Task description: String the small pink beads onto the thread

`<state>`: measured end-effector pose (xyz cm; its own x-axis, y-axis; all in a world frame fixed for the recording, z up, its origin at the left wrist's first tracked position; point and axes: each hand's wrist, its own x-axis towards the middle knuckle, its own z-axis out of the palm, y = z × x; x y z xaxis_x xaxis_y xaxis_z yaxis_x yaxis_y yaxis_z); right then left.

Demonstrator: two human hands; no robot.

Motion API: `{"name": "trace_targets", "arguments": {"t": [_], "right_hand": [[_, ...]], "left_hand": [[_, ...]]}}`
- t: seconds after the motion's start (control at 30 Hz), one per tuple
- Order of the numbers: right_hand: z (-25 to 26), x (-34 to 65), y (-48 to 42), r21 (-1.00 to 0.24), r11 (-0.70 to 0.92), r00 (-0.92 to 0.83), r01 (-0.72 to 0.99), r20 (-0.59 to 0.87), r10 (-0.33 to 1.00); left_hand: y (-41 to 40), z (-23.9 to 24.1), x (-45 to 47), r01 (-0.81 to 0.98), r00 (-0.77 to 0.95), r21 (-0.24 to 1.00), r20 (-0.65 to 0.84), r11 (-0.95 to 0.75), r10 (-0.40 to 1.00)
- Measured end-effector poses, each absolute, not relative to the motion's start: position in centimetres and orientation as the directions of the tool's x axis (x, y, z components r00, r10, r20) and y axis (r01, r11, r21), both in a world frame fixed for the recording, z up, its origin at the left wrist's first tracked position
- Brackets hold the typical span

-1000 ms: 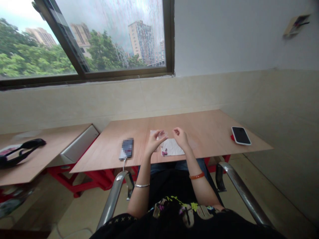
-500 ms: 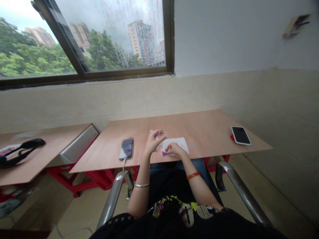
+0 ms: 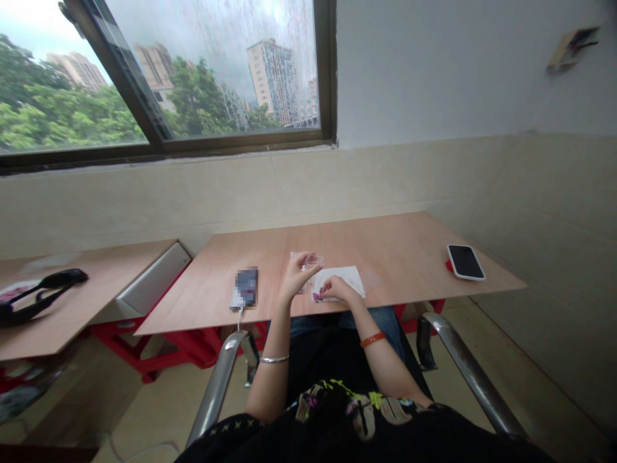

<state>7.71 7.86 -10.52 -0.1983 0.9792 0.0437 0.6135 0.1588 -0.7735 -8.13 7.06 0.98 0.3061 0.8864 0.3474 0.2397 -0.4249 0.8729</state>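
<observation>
My left hand (image 3: 296, 273) is raised a little above the wooden table (image 3: 385, 251), fingers pinched on something thin that I cannot make out. My right hand (image 3: 337, 289) rests low on a white sheet (image 3: 349, 278) near the table's front edge. Its fingertips are pressed together at a small heap of pink and purple bits (image 3: 317, 296) on that sheet. Whether it holds one of them is too small to tell. A silver bangle is on my left wrist and an orange one on my right.
A blurred phone (image 3: 247, 286) on a white cable lies left of my hands. Another phone (image 3: 465, 262) in a white case lies at the table's right end. A second table at the left bears a black strap (image 3: 43, 292). Chrome chair arms (image 3: 222, 379) flank my lap.
My right hand came down from beside the left hand to the small heap on the white sheet. The left hand has stayed raised and pinched.
</observation>
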Motion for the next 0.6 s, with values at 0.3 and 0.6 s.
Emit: {"name": "trace_targets", "arguments": {"t": [0.3,0.6], "right_hand": [[-9.1,9.2,7.8,-0.797,0.148,-0.068,0.586,0.133,0.989],[-4.4,11.5,6.9,-0.807,0.23,0.118,0.544,0.345,0.931]], "left_hand": [[7.0,0.5,-8.2,0.283,0.351,0.869,0.3,-0.406,0.887],[7.3,-0.9,-8.4,0.393,0.403,0.849,0.187,-0.354,0.896]]}}
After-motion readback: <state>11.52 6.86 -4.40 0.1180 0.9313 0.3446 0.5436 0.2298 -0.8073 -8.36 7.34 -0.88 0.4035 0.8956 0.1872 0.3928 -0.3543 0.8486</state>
